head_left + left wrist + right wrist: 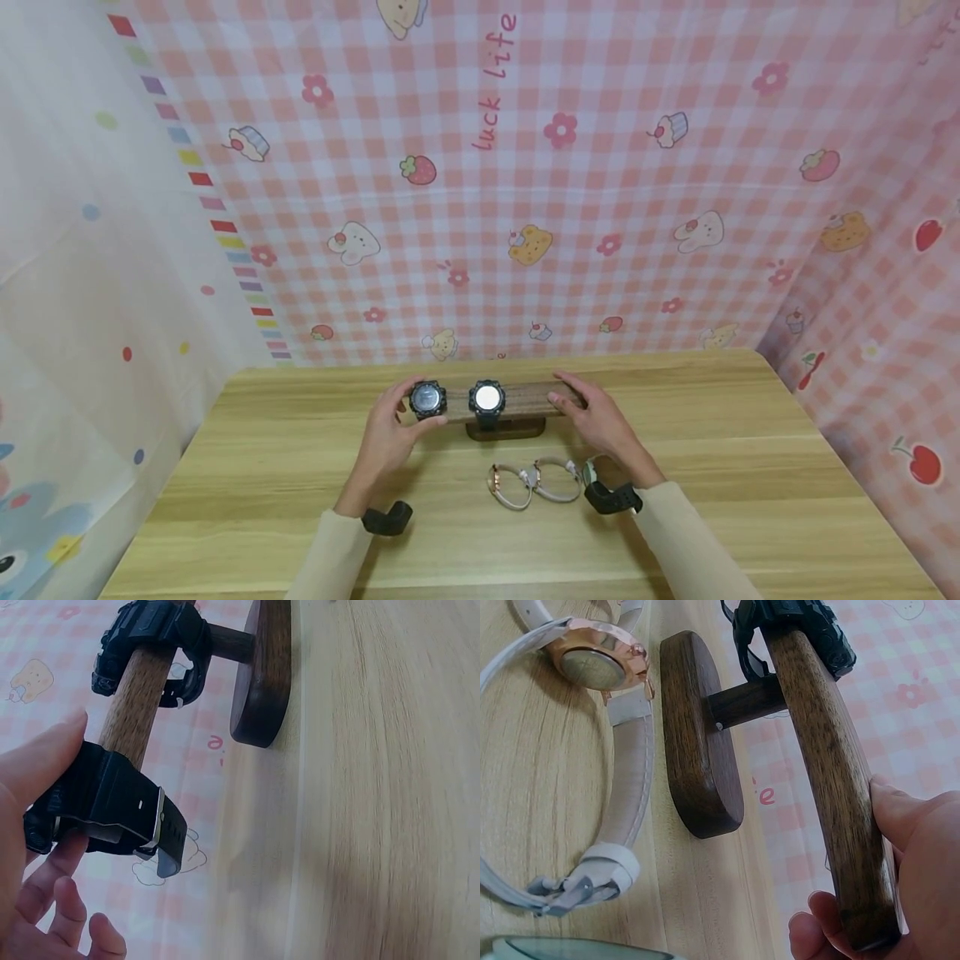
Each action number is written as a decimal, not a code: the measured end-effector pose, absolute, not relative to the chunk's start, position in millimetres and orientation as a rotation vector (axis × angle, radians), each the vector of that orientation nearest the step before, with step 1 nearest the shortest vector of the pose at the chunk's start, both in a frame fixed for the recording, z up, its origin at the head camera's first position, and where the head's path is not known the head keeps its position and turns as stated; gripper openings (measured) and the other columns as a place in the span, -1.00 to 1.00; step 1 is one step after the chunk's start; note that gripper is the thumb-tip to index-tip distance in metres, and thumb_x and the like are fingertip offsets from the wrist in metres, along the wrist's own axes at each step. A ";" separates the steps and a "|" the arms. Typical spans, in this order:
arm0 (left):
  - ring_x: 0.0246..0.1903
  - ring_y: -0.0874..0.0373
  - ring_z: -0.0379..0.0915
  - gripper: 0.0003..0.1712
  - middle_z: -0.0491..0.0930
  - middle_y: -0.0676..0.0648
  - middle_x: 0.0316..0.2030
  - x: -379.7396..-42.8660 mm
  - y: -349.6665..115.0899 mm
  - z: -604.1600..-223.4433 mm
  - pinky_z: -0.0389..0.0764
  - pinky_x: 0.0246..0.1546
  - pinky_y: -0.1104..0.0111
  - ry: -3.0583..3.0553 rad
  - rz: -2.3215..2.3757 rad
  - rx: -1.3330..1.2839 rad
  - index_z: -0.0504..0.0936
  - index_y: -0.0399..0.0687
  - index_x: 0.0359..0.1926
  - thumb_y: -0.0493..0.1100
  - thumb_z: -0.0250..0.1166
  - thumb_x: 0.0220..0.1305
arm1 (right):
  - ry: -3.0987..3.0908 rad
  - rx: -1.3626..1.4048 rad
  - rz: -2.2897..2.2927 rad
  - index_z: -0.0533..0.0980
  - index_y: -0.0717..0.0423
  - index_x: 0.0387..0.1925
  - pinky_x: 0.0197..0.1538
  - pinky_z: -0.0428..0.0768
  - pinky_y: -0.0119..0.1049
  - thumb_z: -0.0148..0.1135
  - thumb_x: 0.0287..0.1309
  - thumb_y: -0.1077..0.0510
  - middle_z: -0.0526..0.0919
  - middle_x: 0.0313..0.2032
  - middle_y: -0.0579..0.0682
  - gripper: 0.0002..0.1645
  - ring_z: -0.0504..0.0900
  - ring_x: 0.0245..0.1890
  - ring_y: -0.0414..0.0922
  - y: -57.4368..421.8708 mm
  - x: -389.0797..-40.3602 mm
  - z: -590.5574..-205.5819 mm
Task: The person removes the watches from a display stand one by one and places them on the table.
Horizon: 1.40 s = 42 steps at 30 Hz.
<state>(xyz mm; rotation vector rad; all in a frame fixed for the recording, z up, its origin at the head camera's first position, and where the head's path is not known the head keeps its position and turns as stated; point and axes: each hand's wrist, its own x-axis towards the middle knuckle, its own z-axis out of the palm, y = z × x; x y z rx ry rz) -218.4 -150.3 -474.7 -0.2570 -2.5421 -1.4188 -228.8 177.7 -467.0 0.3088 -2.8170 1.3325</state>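
Observation:
A dark wooden T-shaped watch stand (pixel 531 402) has two black digital watches strapped round its bar. The left watch (pixel 427 399) is at the bar's left end, and the other black watch (pixel 487 398) sits near the middle, above the post. My left hand (pixel 384 437) pinches the left watch between thumb and fingers; in the left wrist view its buckled strap (pixel 127 799) hangs round the bar. At the opposite end, my right hand (pixel 606 423) grips the bare wooden bar (pixel 840 802), thumb on one side and fingers on the other.
In front of the stand lie two watches with pale straps, a rose-gold watch (pixel 496 481) and one beside it (pixel 558 497). A pale green watch (pixel 590 473) lies by my right wrist. Behind the wooden table (pixel 285 467) hangs a checked pink cloth (pixel 487 308).

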 end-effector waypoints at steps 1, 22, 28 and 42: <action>-0.21 0.05 0.28 -0.22 0.56 -0.06 0.00 -217.8 -150.7 -474.4 0.33 -0.21 0.27 -2.538 -1.422 -0.254 0.51 0.08 0.27 0.00 0.58 -0.01 | -2.817 0.307 1.334 0.32 0.03 0.42 0.34 0.27 0.25 0.13 0.42 -0.06 0.37 0.35 0.27 -0.37 0.31 0.34 0.29 177.8 -228.8 -466.8; -0.41 0.09 0.30 -0.22 0.44 -0.04 -0.42 -209.1 -160.4 -471.5 0.36 -0.40 0.42 -2.525 -1.418 -0.269 0.49 0.03 0.28 -0.08 0.58 0.02 | -2.817 0.309 1.350 0.33 0.02 0.42 0.35 0.27 0.25 0.13 0.42 -0.08 0.35 0.37 0.24 -0.37 0.29 0.36 0.28 179.1 -229.6 -469.6; -0.49 0.14 0.26 -0.25 0.40 -0.03 -0.49 -203.1 -161.0 -467.3 0.26 -0.47 0.43 -2.509 -1.376 -0.276 0.50 0.03 0.26 -0.12 0.58 0.01 | -2.822 0.301 1.347 0.32 0.00 0.42 0.32 0.30 0.25 0.13 0.42 -0.09 0.35 0.37 0.25 -0.36 0.31 0.35 0.29 179.4 -229.3 -468.6; -0.53 0.19 0.28 -0.23 0.38 0.03 -0.55 -186.3 -160.9 -463.4 0.30 -0.51 0.47 -2.519 -1.296 -0.373 0.51 -0.17 0.22 -0.22 0.61 -0.05 | -2.825 0.309 1.377 0.31 0.00 0.43 0.34 0.27 0.24 0.13 0.41 -0.11 0.34 0.38 0.23 -0.34 0.29 0.37 0.27 180.4 -230.1 -467.8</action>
